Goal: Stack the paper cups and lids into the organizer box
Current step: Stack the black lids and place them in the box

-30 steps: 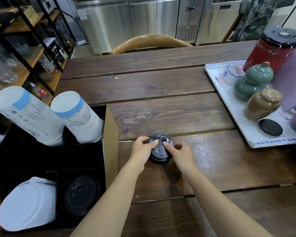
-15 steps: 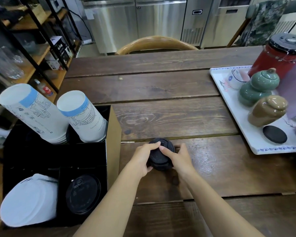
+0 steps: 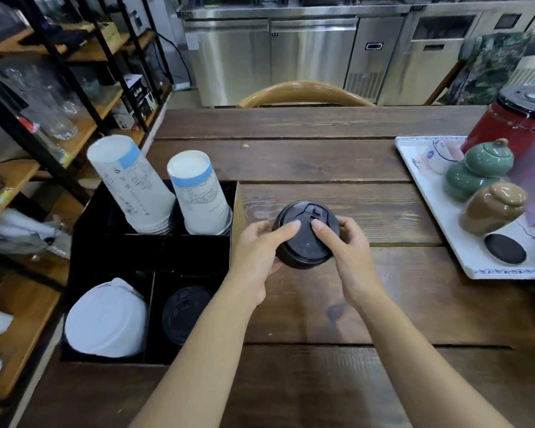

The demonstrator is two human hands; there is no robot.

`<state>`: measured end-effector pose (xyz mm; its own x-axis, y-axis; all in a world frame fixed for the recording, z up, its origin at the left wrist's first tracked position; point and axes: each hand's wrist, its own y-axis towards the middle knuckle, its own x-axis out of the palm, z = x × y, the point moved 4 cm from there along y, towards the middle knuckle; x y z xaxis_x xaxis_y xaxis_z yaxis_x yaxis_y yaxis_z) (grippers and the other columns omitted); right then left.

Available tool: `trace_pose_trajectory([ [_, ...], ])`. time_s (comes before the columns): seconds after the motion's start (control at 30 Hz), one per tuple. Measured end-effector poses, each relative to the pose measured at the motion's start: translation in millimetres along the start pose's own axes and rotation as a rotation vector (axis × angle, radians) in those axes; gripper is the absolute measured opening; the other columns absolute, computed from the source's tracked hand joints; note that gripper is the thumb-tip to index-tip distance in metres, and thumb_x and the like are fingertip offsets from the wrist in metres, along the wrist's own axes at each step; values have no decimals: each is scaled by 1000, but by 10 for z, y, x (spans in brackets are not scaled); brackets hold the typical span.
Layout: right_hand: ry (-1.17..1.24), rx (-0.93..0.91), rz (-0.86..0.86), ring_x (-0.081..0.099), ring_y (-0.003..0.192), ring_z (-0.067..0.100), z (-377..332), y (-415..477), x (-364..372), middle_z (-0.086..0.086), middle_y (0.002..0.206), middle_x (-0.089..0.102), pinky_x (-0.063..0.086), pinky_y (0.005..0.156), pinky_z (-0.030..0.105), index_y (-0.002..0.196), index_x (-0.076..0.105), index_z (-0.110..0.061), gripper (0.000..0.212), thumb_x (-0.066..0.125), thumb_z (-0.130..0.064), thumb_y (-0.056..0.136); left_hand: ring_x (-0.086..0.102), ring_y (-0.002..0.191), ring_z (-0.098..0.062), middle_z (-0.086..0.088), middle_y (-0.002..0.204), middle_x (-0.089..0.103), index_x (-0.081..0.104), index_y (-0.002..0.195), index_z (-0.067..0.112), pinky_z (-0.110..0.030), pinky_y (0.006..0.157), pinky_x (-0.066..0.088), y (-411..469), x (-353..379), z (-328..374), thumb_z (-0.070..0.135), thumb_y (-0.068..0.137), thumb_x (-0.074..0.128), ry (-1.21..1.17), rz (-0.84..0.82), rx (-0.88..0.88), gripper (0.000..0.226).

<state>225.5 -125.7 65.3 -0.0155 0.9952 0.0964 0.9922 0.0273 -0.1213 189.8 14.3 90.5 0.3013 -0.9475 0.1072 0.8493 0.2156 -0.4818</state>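
Head camera, looking down over a dark wooden plank table (image 3: 322,162): at the left edge sits the black four-compartment organizer box with a brown cardboard outer wall (image 3: 195,251). Its two far compartments each hold an inverted stack of white paper cups with a blue band and line-drawn print (image 3: 136,186) (image 3: 200,193), the left stack leaning outward; the near-left compartment holds a stack of white plastic lids (image 3: 105,319) and the near-right one a stack of black plastic lids (image 3: 184,313). Just right of the box, the left hand (image 3: 260,251) and right hand (image 3: 349,251) are both clamped on a short stack of black sip-through lids (image 3: 306,239), thumbs pressed on its top, fingers wrapped under its rim, apparently lifted just off the wood. At the far right a white rectangular tray with blue edging (image 3: 439,230) carries green and brown ceramic jars, not part of the job. By my judgement the cups are done, and this black stack is the last batch to go, most likely into the near-right compartment. Printing on the cups is too small to read; no brand is legible.
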Motion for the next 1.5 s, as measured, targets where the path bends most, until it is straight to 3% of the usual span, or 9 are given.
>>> trace_pose_trajectory([
  [0.13, -75, -77, -98, 64, 94, 9, -251, -269, 374, -4, 102, 67, 52, 74, 20, 109, 59, -16, 31, 67, -30, 83, 68, 87, -8, 1, 98, 74, 69, 104, 16, -29, 78, 51, -372, -381, 225, 24, 81, 67, -10, 9, 123, 25],
  [0.3, -147, -78, -177, 64, 91, 5, -321, -568, 807, -9, 101, 67, 50, 71, 16, 109, 61, -18, 31, 67, -34, 82, 65, 90, -7, 5, 95, 73, 71, 96, 20, -26, 69, 47, -669, -869, 260, 22, 83, 65, -48, 98, 154, 14],
  [0.47, -275, -2, -279, 64, 94, 13, -223, -736, 1148, -1, 104, 68, 54, 80, 32, 108, 61, -15, 35, 66, -39, 83, 66, 83, -8, 6, 83, 73, 71, 82, 18, -26, 67, 48, -797, -1252, 118, 22, 85, 65, -48, 185, 138, 8],
  [0.63, -386, 89, -345, 64, 97, 18, 12, -821, 1354, 1, 103, 67, 53, 90, 43, 102, 61, -18, 33, 66, -42, 81, 62, 104, -23, -5, 110, 68, 65, 106, 10, -35, 79, 51, -769, -1590, -161, 31, 83, 66, -68, 318, 74, 31],
  [0.8, -498, 123, -337, 63, 93, 16, 144, -894, 1430, 2, 105, 66, 51, 75, 28, 107, 58, -15, 35, 63, -41, 83, 60, 108, -23, -4, 116, 64, 60, 115, 11, -38, 81, 52, -734, -1682, -354, 34, 87, 61, 2, 381, 63, 36],
  [1.0, -625, 150, -367, 60, 100, 21, 242, -938, 1479, 6, 115, 63, 50, 81, 31, 115, 53, -14, 39, 59, -41, 87, 55, 109, -22, -6, 123, 58, 51, 128, 11, -44, 94, 50, -714, -1680, -496, 26, 91, 56, 55, 378, 32, 40],
  [1.2, -750, 127, -414, 51, 120, 31, 260, -971, 1535, 17, 138, 48, 42, 86, 30, 142, 23, -10, 63, 51, -38, 93, 54, 115, -24, -7, 126, 56, 50, 129, 12, -46, 98, 47, -701, -1712, -599, 29, 90, 55, 159, 371, 29, 42],
  [1.37, -869, 62, -399, 60, 102, 35, 270, -986, 1587, 21, 123, 58, 47, 77, 36, 144, 16, -9, 61, 46, -31, 96, 59, 110, -26, -9, 121, 63, 55, 122, 14, -46, 95, 50, -660, -1699, -663, 37, 88, 55, 217, 344, 35, 42],
  [1.5, -935, 66, -403, 57, 109, 36, 249, -955, 1598, 21, 127, 56, 48, 84, 37, 141, 22, -9, 57, 48, -33, 95, 57, 113, -26, -8, 124, 61, 54, 125, 13, -41, 94, 50, -651, -1712, -645, 39, 88, 55, 257, 343, 41, 45],
])
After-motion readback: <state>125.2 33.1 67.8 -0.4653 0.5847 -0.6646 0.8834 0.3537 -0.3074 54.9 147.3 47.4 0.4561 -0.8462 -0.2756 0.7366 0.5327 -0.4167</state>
